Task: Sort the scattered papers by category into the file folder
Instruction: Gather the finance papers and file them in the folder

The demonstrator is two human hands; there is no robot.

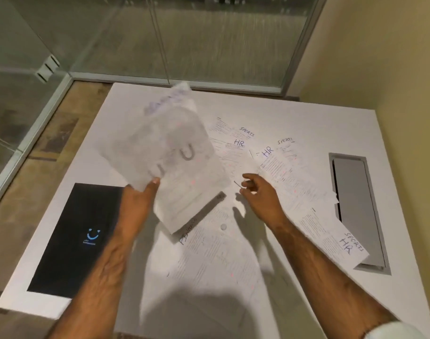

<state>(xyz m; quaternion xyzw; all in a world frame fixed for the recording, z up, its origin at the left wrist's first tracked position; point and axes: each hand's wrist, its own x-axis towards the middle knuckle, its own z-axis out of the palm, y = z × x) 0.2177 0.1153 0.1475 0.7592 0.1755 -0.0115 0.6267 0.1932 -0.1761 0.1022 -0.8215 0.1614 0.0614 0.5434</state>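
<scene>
The white worktop (pixel 294 113) fills most of the view. Its far edge lies near a glass partition (pixel 184 45), its right edge runs along a cream wall (pixel 392 69), and its left edge borders brown floor (pixel 37 155). Bare surface shows along the far edge, at the far right corner and along the near right edge.

The scattered papers (pixel 277 167) fan from the middle towards the right edge, overlapping one another, with handwritten "HR" and "SPORTS" headings. One large sheet (pixel 216 260) lies flat at the near middle. Another sheet (pixel 331 236) overhangs the grey recessed hatch (pixel 356 204) set by the right edge.

The black file folder (pixel 76 236) lies closed at the near left corner, apart from the papers.

A blurred sheaf of sheets (pixel 165 148) is raised above the left middle, pinched at its lower corner by the left hand (pixel 138 201). The right hand (pixel 260 194) hovers over the central papers with fingers loosely curled, and I can make out nothing held in it. The hands are apart.
</scene>
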